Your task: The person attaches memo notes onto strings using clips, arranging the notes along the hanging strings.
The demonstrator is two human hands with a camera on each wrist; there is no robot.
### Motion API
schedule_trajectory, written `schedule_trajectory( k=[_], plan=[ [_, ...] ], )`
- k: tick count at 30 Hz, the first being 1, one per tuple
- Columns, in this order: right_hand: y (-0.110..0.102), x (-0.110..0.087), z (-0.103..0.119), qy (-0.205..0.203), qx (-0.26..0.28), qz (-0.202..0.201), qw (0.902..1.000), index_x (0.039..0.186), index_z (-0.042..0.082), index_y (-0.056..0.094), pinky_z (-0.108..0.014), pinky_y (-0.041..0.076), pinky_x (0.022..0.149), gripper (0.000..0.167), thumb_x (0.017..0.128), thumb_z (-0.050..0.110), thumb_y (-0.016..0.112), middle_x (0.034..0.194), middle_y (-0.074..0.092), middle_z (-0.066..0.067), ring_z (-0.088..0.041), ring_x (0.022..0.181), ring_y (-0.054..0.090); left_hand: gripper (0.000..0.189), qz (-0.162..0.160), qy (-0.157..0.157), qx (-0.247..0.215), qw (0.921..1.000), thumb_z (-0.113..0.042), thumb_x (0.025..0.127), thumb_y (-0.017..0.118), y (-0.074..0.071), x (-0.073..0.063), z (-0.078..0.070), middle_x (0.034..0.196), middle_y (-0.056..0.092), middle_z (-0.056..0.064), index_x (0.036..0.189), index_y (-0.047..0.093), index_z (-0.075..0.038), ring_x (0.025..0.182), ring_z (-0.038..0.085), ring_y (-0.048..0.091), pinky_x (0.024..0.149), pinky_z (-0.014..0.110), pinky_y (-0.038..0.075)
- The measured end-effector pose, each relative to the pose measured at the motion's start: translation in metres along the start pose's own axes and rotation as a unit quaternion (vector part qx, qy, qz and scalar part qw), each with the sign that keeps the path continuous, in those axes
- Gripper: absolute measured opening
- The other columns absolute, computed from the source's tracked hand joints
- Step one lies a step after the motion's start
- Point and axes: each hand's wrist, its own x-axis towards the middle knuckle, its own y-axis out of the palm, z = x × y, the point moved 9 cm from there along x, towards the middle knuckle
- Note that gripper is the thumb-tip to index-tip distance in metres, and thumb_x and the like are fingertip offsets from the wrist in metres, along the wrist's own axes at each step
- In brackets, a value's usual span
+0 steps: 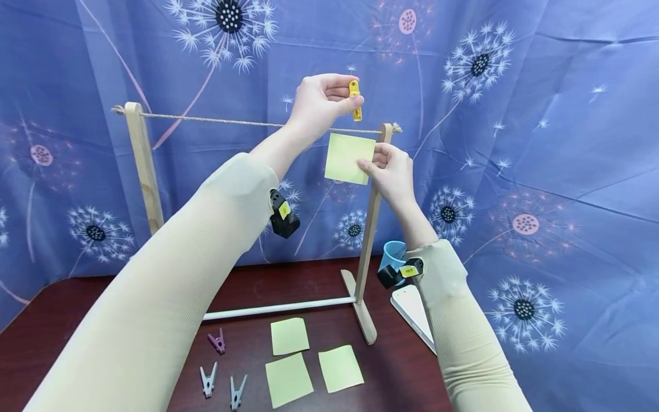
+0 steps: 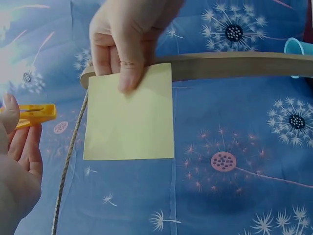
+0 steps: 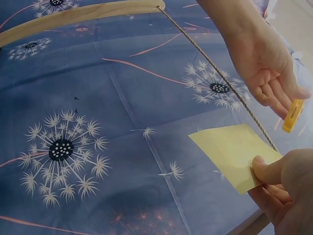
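Observation:
Above the rope (image 1: 221,121), near its right end, my left hand (image 1: 324,100) pinches a yellow clothespin (image 1: 355,100) between thumb and fingers. My right hand (image 1: 392,171) pinches the right edge of a yellow sticky note (image 1: 347,157), thumb in front and fingers behind. In the head view the note hangs just under the rope, close to the right post (image 1: 372,229) of the wooden stand. The left wrist view shows the clothespin (image 2: 36,114) apart from the note (image 2: 129,117). From the right wrist, the note (image 3: 234,154) lies beside the rope, with the clothespin (image 3: 293,115) higher up.
On the dark red table (image 1: 391,366) lie three more sticky notes (image 1: 289,380), a purple clothespin (image 1: 217,341) and two grey clothespins (image 1: 208,380). Behind my right forearm are a blue cup (image 1: 393,254) and a white object (image 1: 412,312). A white bar (image 1: 278,309) runs low across the stand.

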Motion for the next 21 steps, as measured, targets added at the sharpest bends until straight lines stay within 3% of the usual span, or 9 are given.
schedule_trajectory(
  k=[3,9,18,21],
  plan=[
    [0.002,0.0001,-0.0016,0.0,0.001,0.001,1.0,0.117,-0.006,0.065,-0.013,0.051,0.069,0.034,0.088,0.011,0.073,0.101,0.071,-0.026,0.004,0.071,0.067,0.041,-0.024,-0.004,0.001,0.9997,-0.015,0.087,0.075,-0.0032,0.0,0.003,0.117,0.071,0.01,0.126,0.066,-0.007,0.104,0.015,0.069,0.088,0.02,0.052],
    [0.0029,-0.0015,-0.0008,0.003,-0.005,-0.011,0.9999,0.115,-0.006,0.066,-0.013,0.051,0.068,0.032,0.088,0.009,0.072,0.099,0.072,-0.024,-0.03,0.09,0.073,0.035,-0.046,-0.002,0.034,0.9984,-0.019,0.086,0.076,-0.0029,0.0003,0.002,0.111,0.074,0.007,0.119,0.07,-0.008,0.098,0.011,0.07,0.085,0.018,0.052],
    [0.0058,-0.0028,-0.0046,0.017,-0.008,-0.026,0.9995,0.114,-0.008,0.066,-0.014,0.052,0.068,0.031,0.087,0.008,0.073,0.1,0.072,-0.025,-0.032,0.091,0.073,0.025,-0.055,-0.002,0.073,0.9959,-0.02,0.087,0.075,-0.0026,0.0011,0.0007,0.104,0.075,0.006,0.109,0.075,-0.007,0.092,0.01,0.07,0.081,0.018,0.052],
    [0.0087,-0.0028,-0.0056,0.014,-0.003,-0.024,0.9996,0.114,-0.008,0.066,-0.015,0.052,0.069,0.032,0.087,0.008,0.073,0.099,0.072,-0.025,-0.033,0.092,0.072,0.021,-0.074,0.004,0.077,0.9943,-0.02,0.087,0.075,-0.006,-0.0005,0.0012,0.1,0.076,0.007,0.103,0.076,-0.007,0.087,0.01,0.07,0.076,0.018,0.052]
  ],
)
